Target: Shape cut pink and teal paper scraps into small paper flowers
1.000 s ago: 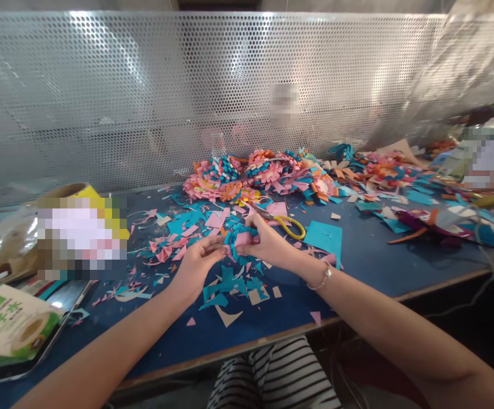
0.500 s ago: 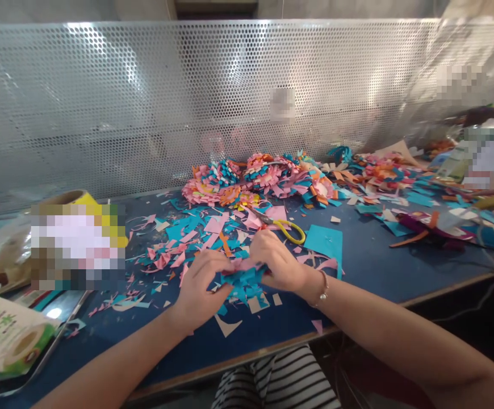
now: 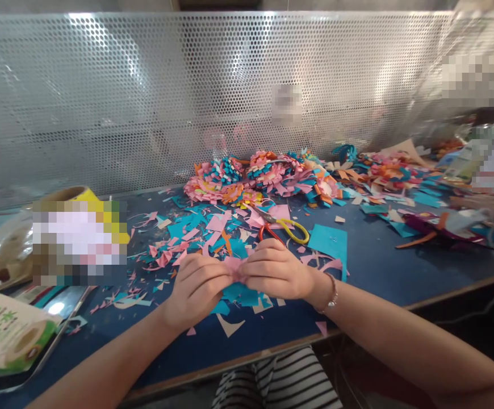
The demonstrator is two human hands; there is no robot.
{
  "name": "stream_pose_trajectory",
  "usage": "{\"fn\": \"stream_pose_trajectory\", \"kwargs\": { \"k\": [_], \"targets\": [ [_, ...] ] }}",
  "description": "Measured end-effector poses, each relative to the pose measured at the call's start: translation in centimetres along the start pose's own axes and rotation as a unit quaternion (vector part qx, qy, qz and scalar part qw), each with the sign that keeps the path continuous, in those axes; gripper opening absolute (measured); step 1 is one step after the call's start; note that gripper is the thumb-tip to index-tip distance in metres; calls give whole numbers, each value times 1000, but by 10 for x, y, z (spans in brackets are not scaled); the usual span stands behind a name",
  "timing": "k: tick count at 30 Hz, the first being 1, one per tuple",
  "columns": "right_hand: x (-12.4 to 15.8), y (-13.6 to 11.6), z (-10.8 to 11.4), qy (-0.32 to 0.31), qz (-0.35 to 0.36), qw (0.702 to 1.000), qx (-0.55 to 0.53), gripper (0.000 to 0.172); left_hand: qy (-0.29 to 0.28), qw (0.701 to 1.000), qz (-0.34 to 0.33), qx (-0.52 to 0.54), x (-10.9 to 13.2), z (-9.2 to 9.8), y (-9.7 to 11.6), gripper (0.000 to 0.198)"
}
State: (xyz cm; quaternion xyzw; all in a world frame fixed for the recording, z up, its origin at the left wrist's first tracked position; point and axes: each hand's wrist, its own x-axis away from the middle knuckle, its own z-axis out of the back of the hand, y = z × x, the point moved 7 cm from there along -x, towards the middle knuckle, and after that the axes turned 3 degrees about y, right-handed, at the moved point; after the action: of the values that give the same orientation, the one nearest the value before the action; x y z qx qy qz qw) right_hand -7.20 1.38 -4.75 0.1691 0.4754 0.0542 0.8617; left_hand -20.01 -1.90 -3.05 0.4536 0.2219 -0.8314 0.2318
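A small piece of pink paper (image 3: 233,263) is pinched between my two hands, over the scraps in the middle of the table. My left hand (image 3: 200,288) grips its left side with fingers together. From the right, my right hand (image 3: 275,270) closes on it, a bracelet on the wrist. The fingers cover much of the paper, so its full shape is hidden. Blue paper scraps (image 3: 241,294) lie just beneath. Scissors (image 3: 287,228) with yellow and red handles rest beyond my right hand, beside a blue paper square (image 3: 329,243).
Paper flowers (image 3: 251,179) in pink, blue and orange are heaped against the perforated metal panel (image 3: 145,108). At left are a tape roll (image 3: 76,193), a plastic bag (image 3: 11,244) and a green-and-white package (image 3: 11,335). Purple packaging (image 3: 436,227) lies right, near another person's blurred hand (image 3: 485,207).
My hands have come closer together, and both now pinch the pink paper, raised slightly off the blue scraps. Another person's hand has appeared at the right edge.
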Motion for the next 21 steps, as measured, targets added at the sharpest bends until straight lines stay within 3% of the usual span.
{"fn": "stream_pose_trajectory", "kwargs": {
  "k": [6, 21],
  "targets": [
    [0, 0, 3, 14, 10, 1000, -15, 10, -1, 1000, 19, 4, -2, 6, -3, 32],
    [3, 2, -3, -19, 12, 1000, -1, 11, -42, 999, -13, -26, 2, 1, -5, 24]
  ]
}}
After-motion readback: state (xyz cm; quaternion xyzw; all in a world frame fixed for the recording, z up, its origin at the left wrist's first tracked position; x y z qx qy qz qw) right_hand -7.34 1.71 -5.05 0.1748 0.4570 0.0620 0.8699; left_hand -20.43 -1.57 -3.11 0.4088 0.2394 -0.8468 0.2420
